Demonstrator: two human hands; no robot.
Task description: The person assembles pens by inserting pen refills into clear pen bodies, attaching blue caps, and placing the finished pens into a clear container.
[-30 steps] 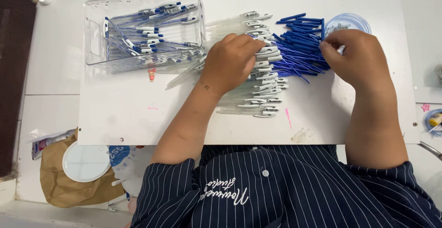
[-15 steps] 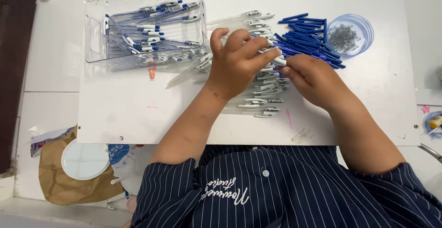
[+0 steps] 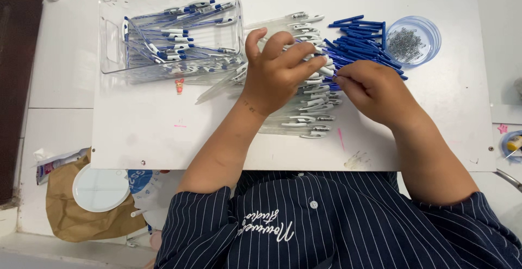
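White worktop (image 3: 136, 133) is seen from above, covered mid-span by parts. Clear plastic bin (image 3: 111, 46) sits at top left, holding assembled blue-and-white pens. A pile of clear pen barrels (image 3: 304, 119) lies at centre, a stack of blue refills (image 3: 359, 30) just right of it, and a small round tub of springs (image 3: 416, 41) further right. Left hand (image 3: 277, 70) is curled over the barrel pile, one barrel apparently pinched at the fingertips. Right hand (image 3: 372, 89) is closed at the fingertips on a refill end, touching that barrel. Risks, as judged: loose barrels could be nudged off the pile by the left wrist; the spring tub could be tipped by the right forearm; a refill could be bent if pushed in off-axis.
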